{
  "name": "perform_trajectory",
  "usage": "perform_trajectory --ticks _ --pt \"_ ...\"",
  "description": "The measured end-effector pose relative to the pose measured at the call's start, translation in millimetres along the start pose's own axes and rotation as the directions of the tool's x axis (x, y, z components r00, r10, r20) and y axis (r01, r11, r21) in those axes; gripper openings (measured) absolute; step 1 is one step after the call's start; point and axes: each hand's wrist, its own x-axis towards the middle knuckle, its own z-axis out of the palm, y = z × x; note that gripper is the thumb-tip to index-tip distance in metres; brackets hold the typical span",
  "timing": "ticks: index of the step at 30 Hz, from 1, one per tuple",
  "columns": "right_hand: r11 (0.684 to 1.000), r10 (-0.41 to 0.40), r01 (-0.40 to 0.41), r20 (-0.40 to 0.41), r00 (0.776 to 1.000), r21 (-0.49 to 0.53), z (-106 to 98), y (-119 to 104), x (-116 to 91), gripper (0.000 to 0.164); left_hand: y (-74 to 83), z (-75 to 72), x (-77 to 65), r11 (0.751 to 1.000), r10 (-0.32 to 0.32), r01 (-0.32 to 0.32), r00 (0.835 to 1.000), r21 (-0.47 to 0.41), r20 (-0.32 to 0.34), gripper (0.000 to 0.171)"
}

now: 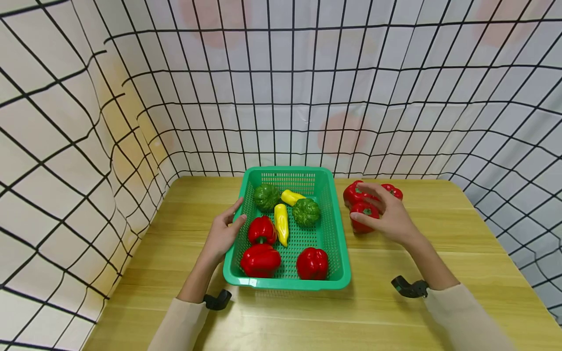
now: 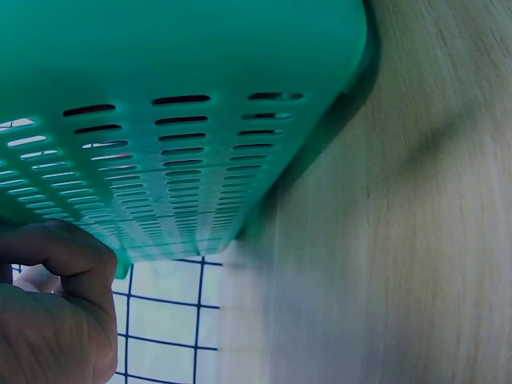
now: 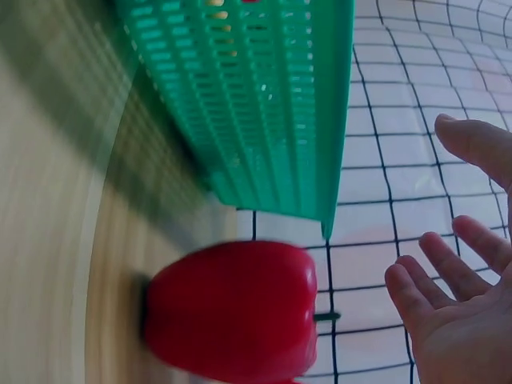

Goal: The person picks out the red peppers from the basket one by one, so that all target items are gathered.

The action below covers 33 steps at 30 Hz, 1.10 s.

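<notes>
A green plastic basket (image 1: 341, 234) stands on the table. My left hand (image 1: 221, 234) grips its left rim, with bent fingers (image 2: 60, 248) against the rim in the left wrist view. To the right of the basket, my right hand (image 1: 391, 214) hovers over a cluster of red bell peppers, its fingers spread and holding nothing. The front bell pepper (image 1: 363, 225) lies under the thumb in the head view; another bell pepper (image 1: 351, 194) is behind it, and a third bell pepper (image 1: 393, 190) is partly hidden by the hand. A bell pepper (image 3: 232, 312) lies below my open palm.
Inside the basket are red bell peppers (image 1: 312, 263), two yellow peppers (image 1: 281, 224) and two dark green bumpy vegetables (image 1: 306, 212). White walls with black grid netting (image 1: 281, 87) surround the wooden table (image 1: 281, 321) at the back and sides.
</notes>
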Motion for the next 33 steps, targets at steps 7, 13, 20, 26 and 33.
perform_trajectory --ticks 7,13,20,26,33 --pt "1.0 -0.027 0.027 0.03 0.999 -0.003 12 -10 6 0.068 -1.4 0.6 1.3 1.0 0.003 -0.003 1.0 0.006 -0.008 0.055" --pt "0.999 -0.046 0.044 0.078 0.996 0.028 24 -21 11 0.07 -0.5 0.6 0.7 1.0 0.004 -0.004 1.0 -0.001 -0.006 0.055" --pt "0.993 -0.114 0.109 0.116 0.987 0.044 42 -31 16 0.069 -0.6 -0.3 0.4 1.0 0.002 -0.002 1.0 0.0 -0.002 0.056" --pt "0.99 -0.133 0.124 0.146 0.98 0.073 61 -41 20 0.068 0.0 -0.5 0.4 1.0 -0.001 0.001 1.0 0.001 -0.004 0.056" --pt "0.985 -0.152 0.133 0.202 0.968 0.106 83 -44 23 0.068 0.6 0.0 0.7 1.0 -0.003 0.003 1.0 -0.009 -0.004 0.055"
